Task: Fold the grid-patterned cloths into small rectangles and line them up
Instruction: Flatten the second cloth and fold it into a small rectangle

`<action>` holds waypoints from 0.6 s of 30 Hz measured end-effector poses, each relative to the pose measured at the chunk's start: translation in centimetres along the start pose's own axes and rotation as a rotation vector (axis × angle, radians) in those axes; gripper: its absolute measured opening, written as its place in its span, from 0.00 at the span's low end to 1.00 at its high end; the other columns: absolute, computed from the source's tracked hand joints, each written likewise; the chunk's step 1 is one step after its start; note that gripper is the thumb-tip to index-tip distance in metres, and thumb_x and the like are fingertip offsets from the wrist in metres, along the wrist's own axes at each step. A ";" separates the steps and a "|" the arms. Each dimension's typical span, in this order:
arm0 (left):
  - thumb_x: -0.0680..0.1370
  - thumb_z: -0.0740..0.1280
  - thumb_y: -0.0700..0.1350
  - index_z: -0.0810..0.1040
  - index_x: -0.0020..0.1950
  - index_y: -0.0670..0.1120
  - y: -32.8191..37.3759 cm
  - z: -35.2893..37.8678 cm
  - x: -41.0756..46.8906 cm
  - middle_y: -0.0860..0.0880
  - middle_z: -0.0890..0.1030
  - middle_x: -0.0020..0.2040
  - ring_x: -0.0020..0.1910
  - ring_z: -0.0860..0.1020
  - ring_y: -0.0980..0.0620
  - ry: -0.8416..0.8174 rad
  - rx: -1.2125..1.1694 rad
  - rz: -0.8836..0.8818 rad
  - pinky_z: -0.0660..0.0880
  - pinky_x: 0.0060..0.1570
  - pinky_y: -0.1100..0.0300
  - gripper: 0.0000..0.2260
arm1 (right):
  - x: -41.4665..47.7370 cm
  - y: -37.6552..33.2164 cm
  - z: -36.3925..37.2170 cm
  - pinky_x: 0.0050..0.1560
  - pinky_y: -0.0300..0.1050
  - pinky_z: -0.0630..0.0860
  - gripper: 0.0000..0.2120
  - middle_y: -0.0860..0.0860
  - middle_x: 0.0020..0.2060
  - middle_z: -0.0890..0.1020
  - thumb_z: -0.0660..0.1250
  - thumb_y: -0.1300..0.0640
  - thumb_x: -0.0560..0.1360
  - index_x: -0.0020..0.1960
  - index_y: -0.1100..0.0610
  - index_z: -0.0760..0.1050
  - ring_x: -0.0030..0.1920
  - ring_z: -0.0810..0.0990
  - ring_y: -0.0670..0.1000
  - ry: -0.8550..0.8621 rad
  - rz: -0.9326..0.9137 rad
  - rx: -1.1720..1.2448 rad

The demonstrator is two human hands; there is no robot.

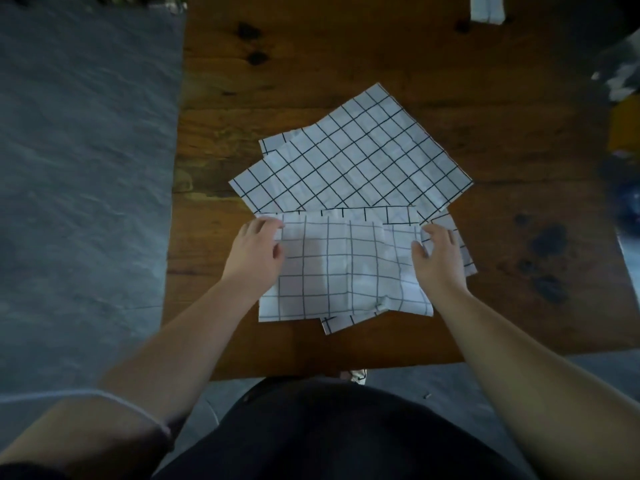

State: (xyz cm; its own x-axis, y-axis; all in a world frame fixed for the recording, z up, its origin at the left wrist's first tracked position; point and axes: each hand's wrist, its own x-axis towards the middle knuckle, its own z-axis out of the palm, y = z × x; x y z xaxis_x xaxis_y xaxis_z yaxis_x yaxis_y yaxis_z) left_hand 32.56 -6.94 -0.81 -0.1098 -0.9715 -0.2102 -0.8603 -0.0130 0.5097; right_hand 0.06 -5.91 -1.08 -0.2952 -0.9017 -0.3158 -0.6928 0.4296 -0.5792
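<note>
Grid cloth (346,268), head view: I see it folded over once, lying flat toward the near edge of the wooden table (311,64); its layers are not flush along the far side.
Left hand (258,247): fingers curled on the cloth's far-left corner, pinching it.
Right hand (438,252): clamped on the cloth's right edge, thumb on top, fingers over the edge.
Loose cloths (356,161): spread flat and skewed at the table's middle, overlapping, partly under the folded one; a corner (341,322) pokes out nearest the table's near edge.
Small folded cloth (486,8): at the table's far edge, cut by the frame.
Floor (86,168): grey, left of the table.
</note>
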 end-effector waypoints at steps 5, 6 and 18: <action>0.80 0.64 0.39 0.73 0.70 0.49 2.3 2.6 -5.9 0.50 0.73 0.69 0.71 0.66 0.50 -0.053 -0.012 0.012 0.67 0.72 0.50 0.18 | -3.7 3.5 -2.0 0.54 0.47 0.73 0.18 0.52 0.68 0.74 0.60 0.53 0.84 0.73 0.53 0.68 0.62 0.75 0.51 -0.009 0.052 0.058; 0.80 0.64 0.40 0.73 0.70 0.50 2.9 3.3 -7.1 0.51 0.73 0.69 0.72 0.66 0.51 -0.066 -0.005 0.020 0.67 0.72 0.50 0.19 | -4.4 4.4 -2.2 0.51 0.46 0.74 0.18 0.51 0.67 0.75 0.60 0.54 0.84 0.74 0.53 0.68 0.59 0.77 0.50 -0.023 0.076 0.063; 0.81 0.62 0.41 0.68 0.76 0.48 4.3 7.5 -12.9 0.50 0.65 0.77 0.77 0.60 0.49 -0.180 0.047 -0.022 0.61 0.76 0.53 0.23 | -9.1 7.0 -0.9 0.54 0.42 0.75 0.36 0.44 0.60 0.74 0.68 0.61 0.80 0.81 0.47 0.55 0.61 0.74 0.45 -0.199 -0.001 0.097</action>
State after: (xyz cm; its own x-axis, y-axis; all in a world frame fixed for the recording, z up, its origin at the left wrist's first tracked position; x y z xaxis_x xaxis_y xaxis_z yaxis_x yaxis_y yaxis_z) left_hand 26.54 7.33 -2.12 -0.1747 -0.9128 -0.3692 -0.8851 -0.0186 0.4650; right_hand -2.72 5.27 -1.63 -0.1516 -0.8792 -0.4516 -0.6236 0.4396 -0.6464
